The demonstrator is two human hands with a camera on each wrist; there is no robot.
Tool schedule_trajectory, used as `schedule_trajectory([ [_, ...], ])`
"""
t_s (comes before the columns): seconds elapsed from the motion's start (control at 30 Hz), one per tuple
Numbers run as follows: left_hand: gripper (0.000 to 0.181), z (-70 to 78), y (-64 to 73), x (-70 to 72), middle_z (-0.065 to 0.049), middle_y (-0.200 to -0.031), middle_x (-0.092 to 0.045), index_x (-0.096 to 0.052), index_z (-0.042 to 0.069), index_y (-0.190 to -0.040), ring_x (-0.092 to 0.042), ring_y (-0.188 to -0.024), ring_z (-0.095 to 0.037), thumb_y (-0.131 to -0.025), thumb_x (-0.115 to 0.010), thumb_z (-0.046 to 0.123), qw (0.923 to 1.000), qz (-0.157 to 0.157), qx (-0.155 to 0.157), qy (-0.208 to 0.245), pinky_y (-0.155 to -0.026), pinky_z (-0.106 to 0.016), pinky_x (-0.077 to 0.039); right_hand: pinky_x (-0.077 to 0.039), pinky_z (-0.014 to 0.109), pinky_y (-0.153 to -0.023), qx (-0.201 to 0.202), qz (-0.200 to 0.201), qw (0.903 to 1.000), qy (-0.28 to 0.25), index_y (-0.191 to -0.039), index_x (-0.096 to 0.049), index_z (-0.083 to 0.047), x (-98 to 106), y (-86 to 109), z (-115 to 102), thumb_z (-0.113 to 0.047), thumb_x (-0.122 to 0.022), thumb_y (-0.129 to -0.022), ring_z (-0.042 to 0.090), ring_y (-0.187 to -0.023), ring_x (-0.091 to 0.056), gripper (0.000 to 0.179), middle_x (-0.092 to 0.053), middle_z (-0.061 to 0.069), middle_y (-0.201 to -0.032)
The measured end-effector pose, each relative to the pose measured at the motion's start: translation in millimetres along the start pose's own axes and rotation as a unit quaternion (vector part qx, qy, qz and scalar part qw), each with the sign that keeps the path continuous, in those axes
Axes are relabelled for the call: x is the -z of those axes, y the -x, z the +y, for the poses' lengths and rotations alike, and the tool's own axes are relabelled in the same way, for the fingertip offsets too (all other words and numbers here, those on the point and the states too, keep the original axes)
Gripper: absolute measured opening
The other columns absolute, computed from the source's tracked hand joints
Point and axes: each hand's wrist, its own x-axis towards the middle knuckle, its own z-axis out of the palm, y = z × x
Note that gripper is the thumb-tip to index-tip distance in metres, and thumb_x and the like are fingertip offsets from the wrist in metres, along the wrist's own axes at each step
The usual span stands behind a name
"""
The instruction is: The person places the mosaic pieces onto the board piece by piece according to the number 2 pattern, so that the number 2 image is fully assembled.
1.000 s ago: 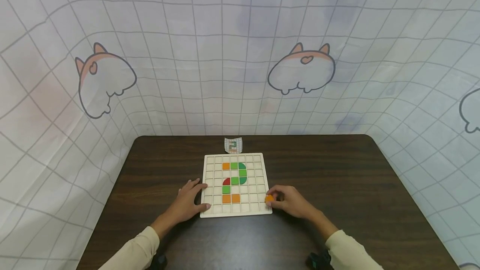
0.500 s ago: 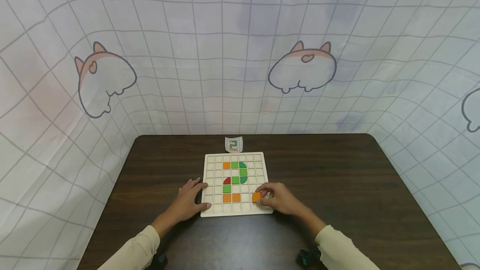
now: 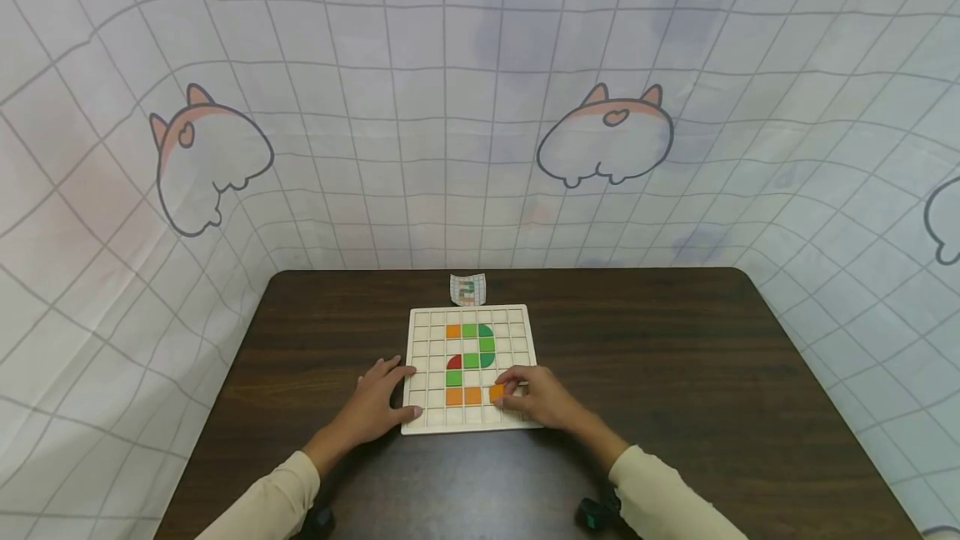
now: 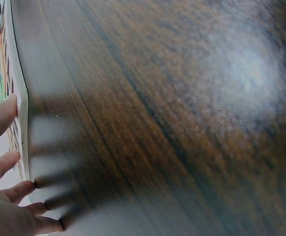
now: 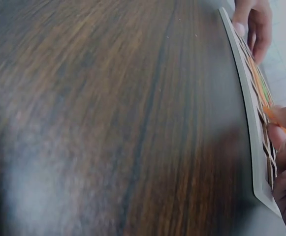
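An off-white grid board (image 3: 431,422) lies on the table, with green, red and orange tiles set in its cells. Between thumb and fingers, my right hand (image 3: 547,398) pinches an orange square tile (image 3: 497,392) over the lower row, just right of two orange tiles (image 3: 472,396). In the right wrist view the tile (image 5: 270,114) looks tilted against the grid. My left hand (image 3: 378,402) rests at the board's left edge with fingers spread. Its thumb and index finger touch the rim, while the other fingertips meet the tabletop in the left wrist view.
Behind the board sits a small curled pattern card (image 3: 467,290) with a printed grid figure. The dark wood table (image 3: 637,332) extends on both sides. A white gridded cloth (image 3: 450,107) with animal drawings hangs around its back and sides.
My right hand has moved left across the board, carrying the orange tile from the right rim to beside the two orange tiles. The left hand has stayed in place.
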Motion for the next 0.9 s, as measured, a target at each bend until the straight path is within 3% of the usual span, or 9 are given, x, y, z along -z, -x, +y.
schedule_trajectory([
  [0.33, 0.067, -1.0, 0.0, -1.0, -0.022, -0.157, -0.038, -0.055, 0.011, -0.142, -0.024, -0.149, -0.048, -0.085, -0.080, 0.036, 1.0000, 0.001, 0.002, 0.004, -0.111, -0.076, -0.020, -0.043, 0.019, -0.062, -0.008, 0.006, 0.9975, 0.069, -0.103, -0.072, -0.007, -7.2, -4.3, -3.2, -0.014, -0.079, -0.086, 0.003, -0.066, -0.050, 0.020, -0.061, -0.008, -0.078],
  [0.9, 0.067, -1.4, -1.9, -2.7, -0.021, -0.157, -0.039, -0.055, 0.011, -0.142, -0.024, -0.150, -0.048, -0.085, -0.080, 0.036, 1.0000, 0.001, 0.005, -0.001, -0.111, -0.076, -0.020, -0.042, 0.020, -0.063, 0.003, 0.000, 0.9945, 0.104, -0.104, -0.075, -0.013, -8.4, -6.2, -4.7, -0.018, -0.077, -0.089, 0.002, -0.069, -0.050, 0.016, -0.059, -0.011, -0.078],
])
